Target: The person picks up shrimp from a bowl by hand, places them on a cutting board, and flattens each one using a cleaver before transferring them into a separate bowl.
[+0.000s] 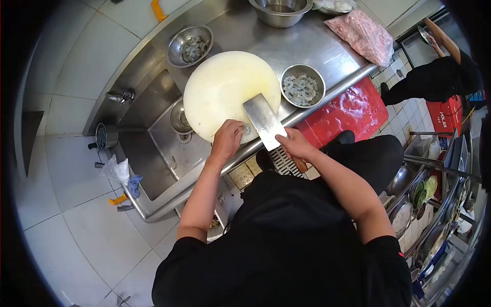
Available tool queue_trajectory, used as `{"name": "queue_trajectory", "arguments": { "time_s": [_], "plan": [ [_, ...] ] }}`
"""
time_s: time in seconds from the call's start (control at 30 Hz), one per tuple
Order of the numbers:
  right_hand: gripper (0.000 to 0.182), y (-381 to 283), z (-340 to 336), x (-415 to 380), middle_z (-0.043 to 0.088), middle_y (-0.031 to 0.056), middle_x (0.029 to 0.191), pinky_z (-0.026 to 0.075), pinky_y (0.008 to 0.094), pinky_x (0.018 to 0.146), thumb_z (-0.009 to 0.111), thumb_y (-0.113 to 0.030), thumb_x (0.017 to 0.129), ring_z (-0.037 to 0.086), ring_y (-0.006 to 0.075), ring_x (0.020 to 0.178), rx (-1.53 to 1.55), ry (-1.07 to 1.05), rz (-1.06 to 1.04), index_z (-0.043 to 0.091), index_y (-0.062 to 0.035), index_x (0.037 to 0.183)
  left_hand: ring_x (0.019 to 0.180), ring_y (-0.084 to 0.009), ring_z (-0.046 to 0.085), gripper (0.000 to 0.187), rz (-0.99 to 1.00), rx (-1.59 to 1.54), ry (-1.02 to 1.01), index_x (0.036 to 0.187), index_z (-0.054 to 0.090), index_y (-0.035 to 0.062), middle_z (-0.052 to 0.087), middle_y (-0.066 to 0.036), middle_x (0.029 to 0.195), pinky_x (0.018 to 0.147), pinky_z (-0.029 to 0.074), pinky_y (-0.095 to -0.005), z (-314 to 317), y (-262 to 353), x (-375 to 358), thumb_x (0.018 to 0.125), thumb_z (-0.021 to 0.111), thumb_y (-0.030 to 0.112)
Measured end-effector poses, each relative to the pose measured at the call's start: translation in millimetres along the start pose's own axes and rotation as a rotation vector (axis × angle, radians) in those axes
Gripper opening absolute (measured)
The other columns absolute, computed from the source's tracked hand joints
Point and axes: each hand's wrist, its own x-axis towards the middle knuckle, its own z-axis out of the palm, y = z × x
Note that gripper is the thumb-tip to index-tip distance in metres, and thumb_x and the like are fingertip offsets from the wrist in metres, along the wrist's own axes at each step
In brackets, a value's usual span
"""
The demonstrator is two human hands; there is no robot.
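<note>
My right hand (pixel 296 145) grips a cleaver (pixel 263 118) by its wooden handle, the broad blade lying over the near right part of the round cutting board (pixel 215 77). Close to the blade's left side, my left hand (pixel 227 139) has its fingers pinched on a small grey shrimp (pixel 247 129) at the board's near edge. A metal bowl of peeled shrimp (pixel 300 88) stands just right of the board. Behind the board on the left is another metal bowl with greyish shrimp (pixel 193 49).
A sink (pixel 169 148) with a metal bowl (pixel 179 118) lies left of the board. A large steel bowl (pixel 281 15) and a bag of pink meat (pixel 362 37) are at the back. Another person (pixel 434 77) stands at right, past a red mat (pixel 348 110).
</note>
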Motion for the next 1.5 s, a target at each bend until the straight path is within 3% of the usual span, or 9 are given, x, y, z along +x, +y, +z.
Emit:
{"name": "queue_trajectory", "arguments": {
  "time_s": [0.1, 0.7, 0.8, 0.87, 0.97, 1.2, 1.3, 1.4, 1.5],
  "plan": [
    [0.025, 0.1, 16.9, 13.6, 0.054, 0.0022, 0.062, 0.043, 0.0278, 0.040, 0.059, -0.024, 0.100, 0.051, 0.0105, 0.044, -0.022, 0.003, -0.055, 0.058, 0.0002, 0.105, 0.093, -0.0300, 0.068, 0.022, 0.163, 0.048, 0.014, 0.110, 0.070, 0.0055, 0.066, -0.012, 0.109, 0.083, 0.054, -0.0357, -18.0, -1.9, 6.0, 0.088, 0.071, 0.008],
    [0.032, -3.4, 19.3, 18.4, 0.058, 0.0054, 0.062, 0.044, 0.0294, 0.040, 0.059, -0.027, 0.098, 0.054, 0.0130, 0.042, -0.119, 0.026, -0.018, 0.060, 0.0011, 0.115, 0.094, -0.0292, 0.069, 0.026, 0.147, 0.275, 0.183, 0.107, 0.072, 0.0080, 0.070, -0.008, 0.109, 0.081, 0.056, -0.0378, 9.8, 5.7, -10.0, 0.084, 0.077, 0.018],
    [0.036, -2.9, 12.8, 13.6, 0.064, 0.0092, 0.070, 0.051, 0.0328, 0.050, 0.059, -0.028, 0.097, 0.061, 0.0173, 0.051, -0.202, 0.042, -0.023, 0.061, 0.0008, 0.120, 0.097, -0.0303, 0.068, 0.027, 0.148, 0.275, 0.240, 0.107, 0.072, 0.0060, 0.070, -0.010, 0.110, 0.083, 0.056, -0.0381, 15.2, 3.5, -12.6, 0.084, 0.076, 0.019],
    [0.038, 6.4, 6.7, 16.6, 0.068, 0.0132, 0.080, 0.055, 0.0360, 0.063, 0.060, -0.028, 0.096, 0.066, 0.0209, 0.062, -0.378, 0.061, -0.206, 0.062, 0.0005, 0.121, 0.100, -0.0310, 0.068, 0.029, 0.120, 0.290, 0.242, 0.109, 0.071, 0.0054, 0.070, -0.010, 0.110, 0.085, 0.055, -0.0385, 15.7, 5.1, -12.9, 0.085, 0.076, 0.021],
    [0.039, -8.1, 4.3, 5.1, 0.069, 0.0162, 0.085, 0.054, 0.0376, 0.072, 0.060, -0.028, 0.095, 0.067, 0.0223, 0.070, -0.384, 0.016, -0.044, 0.063, 0.0011, 0.120, 0.101, -0.0313, 0.067, 0.030, 0.140, 0.283, 0.233, 0.111, 0.071, 0.0053, 0.070, -0.011, 0.111, 0.086, 0.055, -0.0387, 13.8, 3.9, -13.9, 0.086, 0.076, 0.022],
    [0.038, -34.1, 3.9, 7.0, 0.069, 0.0173, 0.086, 0.054, 0.0370, 0.069, 0.060, -0.029, 0.095, 0.066, 0.0217, 0.069, -0.445, 0.013, 0.002, 0.064, 0.0011, 0.119, 0.102, -0.0307, 0.068, 0.032, 0.141, 0.304, 0.209, 0.111, 0.071, 0.0036, 0.071, -0.012, 0.113, 0.087, 0.055, -0.0382, 12.5, -2.5, -13.4, 0.086, 0.076, 0.021],
    [0.038, -43.2, 2.2, 10.0, 0.070, 0.0177, 0.089, 0.054, 0.0376, 0.073, 0.060, -0.029, 0.095, 0.067, 0.0226, 0.075, -0.461, -0.032, -0.074, 0.064, 0.0004, 0.119, 0.101, -0.0307, 0.068, 0.031, 0.175, 0.303, 0.224, 0.110, 0.072, 0.0037, 0.071, -0.012, 0.112, 0.087, 0.055, -0.0380, 13.3, -6.4, -12.5, 0.085, 0.076, 0.021],
    [0.038, -47.1, -3.1, 11.7, 0.071, 0.0198, 0.097, 0.053, 0.0395, 0.081, 0.061, -0.028, 0.095, 0.069, 0.0255, 0.087, -0.478, -0.063, 0.038, 0.064, -0.0005, 0.120, 0.100, -0.0306, 0.069, 0.030, 0.179, 0.297, 0.237, 0.109, 0.072, 0.0035, 0.072, -0.013, 0.111, 0.087, 0.055, -0.0382, 13.9, -5.2, -12.8, 0.085, 0.077, 0.021],
    [0.038, -34.2, -15.7, 17.6, 0.071, 0.0220, 0.105, 0.051, 0.0409, 0.088, 0.061, -0.028, 0.094, 0.068, 0.0283, 0.099, -0.634, -0.056, -0.168, 0.064, -0.0008, 0.121, 0.100, -0.0307, 0.069, 0.030, 0.177, 0.295, 0.236, 0.109, 0.072, 0.0032, 0.072, -0.013, 0.111, 0.087, 0.055, -0.0381, 13.7, -5.3, -13.0, 0.085, 0.077, 0.021]
  ]
}}
